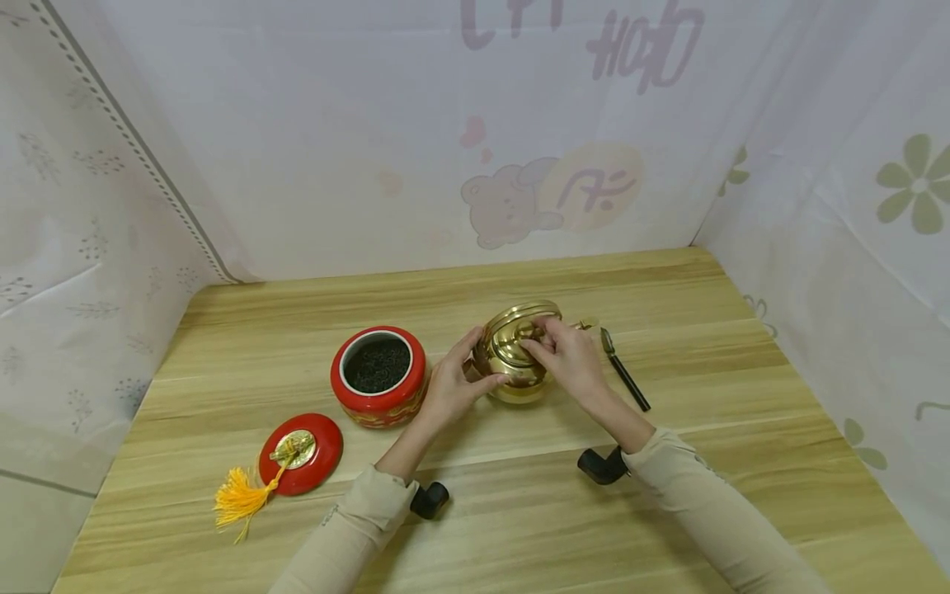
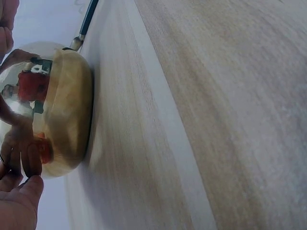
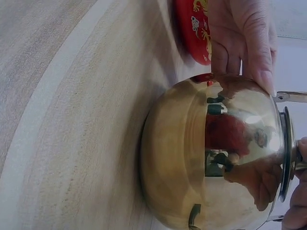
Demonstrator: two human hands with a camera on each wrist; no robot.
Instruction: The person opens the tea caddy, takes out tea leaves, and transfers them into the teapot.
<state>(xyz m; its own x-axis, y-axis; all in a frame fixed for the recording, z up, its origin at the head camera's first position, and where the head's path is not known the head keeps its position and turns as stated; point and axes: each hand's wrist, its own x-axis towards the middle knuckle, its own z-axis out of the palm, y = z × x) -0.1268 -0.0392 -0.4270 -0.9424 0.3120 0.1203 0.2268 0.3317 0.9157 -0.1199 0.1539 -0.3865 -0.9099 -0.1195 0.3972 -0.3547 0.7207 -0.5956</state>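
Note:
A shiny brass teapot (image 1: 515, 378) stands on the wooden table, its arched handle (image 1: 545, 307) lying toward the back. My left hand (image 1: 450, 381) holds the pot's left side, with the thumb (image 3: 261, 57) against its shoulder. Between thumb and fingers, my right hand (image 1: 571, 356) pinches the knob of the round lid (image 3: 287, 153), which sits at the pot's mouth. Left of the pot, a red jar (image 1: 344, 371) with gold decoration stands uncovered, dark tea leaves (image 1: 378, 365) inside. Its red lid (image 1: 321, 462), with a yellow tassel (image 1: 241, 499), lies nearer the front left.
Right of the pot lies a small scoop (image 1: 627, 375) with a dark handle. Black wrist mounts (image 1: 603, 466) hang below the forearms. Pale printed cloth (image 1: 356, 148) hangs around the back and sides of the table (image 1: 512, 528).

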